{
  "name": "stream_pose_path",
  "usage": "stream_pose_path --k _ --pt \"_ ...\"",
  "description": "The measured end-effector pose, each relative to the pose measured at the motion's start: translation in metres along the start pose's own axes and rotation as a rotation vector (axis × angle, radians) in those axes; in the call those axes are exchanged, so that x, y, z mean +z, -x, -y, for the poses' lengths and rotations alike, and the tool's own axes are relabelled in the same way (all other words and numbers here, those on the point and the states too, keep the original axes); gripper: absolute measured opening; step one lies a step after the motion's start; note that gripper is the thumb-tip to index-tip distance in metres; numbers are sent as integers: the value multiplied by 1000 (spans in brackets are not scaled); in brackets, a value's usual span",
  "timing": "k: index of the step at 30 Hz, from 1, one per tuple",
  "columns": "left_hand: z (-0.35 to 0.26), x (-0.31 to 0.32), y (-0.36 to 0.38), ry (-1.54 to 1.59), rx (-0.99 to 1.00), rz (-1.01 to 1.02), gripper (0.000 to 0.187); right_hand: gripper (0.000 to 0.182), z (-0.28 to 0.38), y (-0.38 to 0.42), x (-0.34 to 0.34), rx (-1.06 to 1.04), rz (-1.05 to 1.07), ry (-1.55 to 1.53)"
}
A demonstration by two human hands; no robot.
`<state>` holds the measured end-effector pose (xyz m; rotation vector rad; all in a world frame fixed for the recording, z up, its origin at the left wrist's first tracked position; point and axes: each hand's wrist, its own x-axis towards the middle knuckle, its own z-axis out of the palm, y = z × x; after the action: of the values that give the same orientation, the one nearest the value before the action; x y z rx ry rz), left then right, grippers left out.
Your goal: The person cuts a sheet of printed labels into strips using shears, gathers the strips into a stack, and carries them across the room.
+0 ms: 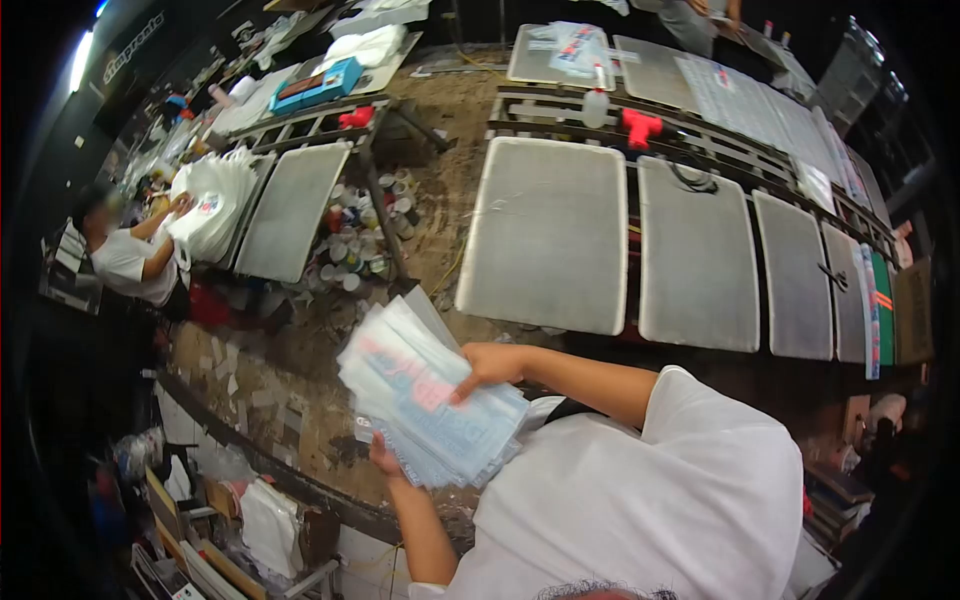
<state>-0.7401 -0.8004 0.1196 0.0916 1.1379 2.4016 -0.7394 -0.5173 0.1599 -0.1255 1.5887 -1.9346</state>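
Note:
A fanned stack of translucent plastic bags printed with pink and blue lettering is held in front of my white shirt. My right hand grips it from above, its thumb lying over the printed face. At the lower left edge, the fingers of my left hand close on the same stack, partly hidden behind it. The far edges of the bags are blurred.
Grey panels with pale rims line the bench ahead, with a red heat gun and a bottle behind. Tubs clutter the floor. At left, another person handles white bags.

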Motion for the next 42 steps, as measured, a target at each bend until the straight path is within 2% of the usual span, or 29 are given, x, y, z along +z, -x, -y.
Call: stream_pose_path --k 2,4,6,9,11,12,13,15,16,18,20,23,24,27,29,30,32,35,37,39,41,42 --pt "-3 -19 -24 105 -5 -37 92 52 3 -35 -6 46 -31 -106" --pt "-8 -36 -59 197 -20 -55 90 52 -4 -79 -25 66 -34 -44" --pt "-27 -44 -97 141 -56 -77 90 56 10 -113 -47 108 -24 29" --pt "-67 -72 -159 83 -114 -148 84 60 35 -171 -85 90 -9 -154" --pt "-101 -75 -207 -81 -221 -139 85 62 43 -220 -118 17 -47 -104" --pt "-120 -66 -235 -51 -245 -147 85 62 73 -231 -129 -84 -98 33" --pt "-144 -60 -259 -29 -267 -167 86 62 96 -245 -142 -76 -127 134" --pt "-176 -86 -310 -92 -193 -80 85 66 129 -271 -166 -129 -81 -75" --pt "-188 -91 -338 -100 -183 -94 85 68 141 -285 -181 -183 -114 -53" --pt "-198 -93 -386 -14 -239 8 82 71 160 -306 -207 -233 -159 -20" --pt "-194 -98 -436 -33 -251 14 81 76 164 -320 -236 -301 -378 141" --pt "-176 -85 -492 -6 -416 68 79 81 162 -321 -256 -319 -481 186" --pt "-169 -83 -509 16 -476 88 79 80 151 -325 -265 -297 -475 65" --pt "-155 -60 -565 116 -603 133 75 78 149 -313 -294 -184 -594 -26" --pt "-139 -43 -612 -209 -733 160 68 75 147 -312 -325 -143 -642 -88" --pt "-131 -36 -640 -251 -840 89 65 72 147 -313 -343 -111 -679 -141" --pt "-106 -16 -695 -263 -810 155 65 67 156 -323 -383 -140 -769 -217" --pt "-72 13 -801 -279 -759 257 65 68 193 -337 -462 -241 -891 -121" --pt "-59 48 -859 -193 -699 300 63 67 232 -337 -515 -179 -945 -118" --pt "-59 86 -914 -170 -765 362 62 67 263 -328 -556 -101 -960 -108" --pt "-64 120 -971 -116 -798 484 61 73 293 -323 -596 -350 -908 -340" --pt "-68 144 -992 -128 -702 511 60 74 302 -314 -614 -449 -850 -359"
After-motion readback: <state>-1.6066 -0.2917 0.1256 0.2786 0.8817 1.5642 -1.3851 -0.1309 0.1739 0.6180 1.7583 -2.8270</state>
